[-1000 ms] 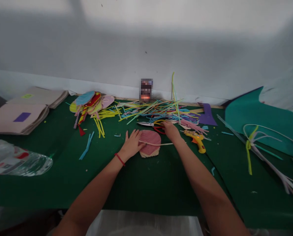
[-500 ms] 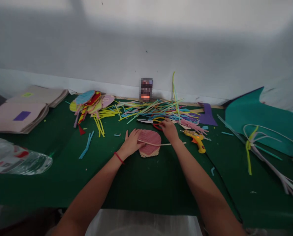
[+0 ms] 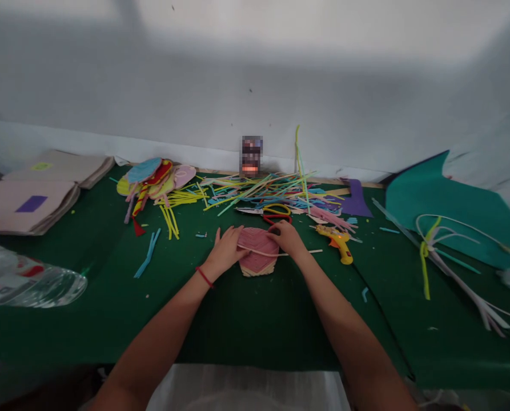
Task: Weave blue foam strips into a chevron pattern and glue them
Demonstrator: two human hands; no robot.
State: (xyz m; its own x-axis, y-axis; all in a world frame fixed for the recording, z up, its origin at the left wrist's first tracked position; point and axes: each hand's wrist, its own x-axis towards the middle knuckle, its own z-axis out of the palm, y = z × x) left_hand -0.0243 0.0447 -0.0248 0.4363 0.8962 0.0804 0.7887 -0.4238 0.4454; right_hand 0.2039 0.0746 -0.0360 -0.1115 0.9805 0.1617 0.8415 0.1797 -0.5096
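Note:
A rounded pink piece point(image 3: 257, 238), covered in narrow strips with a pale lower edge, lies on the green table in front of me. A thin pale strip point(image 3: 314, 252) runs across it and sticks out to the right under my right hand. My left hand point(image 3: 225, 251), a red cord round its wrist, grips the piece's left side, its thumb pressing on the strip. With curled fingers, my right hand point(image 3: 288, 240) holds the piece's upper right edge. Just beyond it lie scissors point(image 3: 276, 217) with red and yellow handles, touched by neither hand.
Many coloured strips point(image 3: 258, 191) are heaped along the wall. A yellow glue gun point(image 3: 340, 244) with a black cord lies at right, before a teal sheet point(image 3: 452, 200). To the left are a clear bottle point(image 3: 36, 279), open book-like pads point(image 3: 27, 200) and finished coloured pieces point(image 3: 156, 177).
My right hand has let go of the scissors and come down and left to the pink piece's edge. My left hand stays on the piece. The view has shifted slightly.

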